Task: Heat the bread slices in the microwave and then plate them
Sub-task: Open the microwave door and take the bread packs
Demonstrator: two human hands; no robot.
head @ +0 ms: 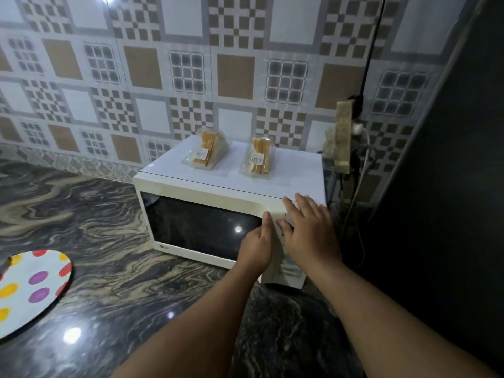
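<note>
— Bread packs, where?
— Left pack and right pack lie on the microwave top, far from both hands.
— Hands?
— Left hand rests at the door's right edge, fingers straight. Right hand lies flat on the control panel, holding nothing.
— Plate?
— Spotted plate sits near left on the counter.

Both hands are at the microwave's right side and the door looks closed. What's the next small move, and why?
Probably pull the door open with the left hand, whose fingers sit at the door's right edge, while the right hand braces the microwave. Both bread packs sit sealed on top, so nothing is inside yet.
</note>
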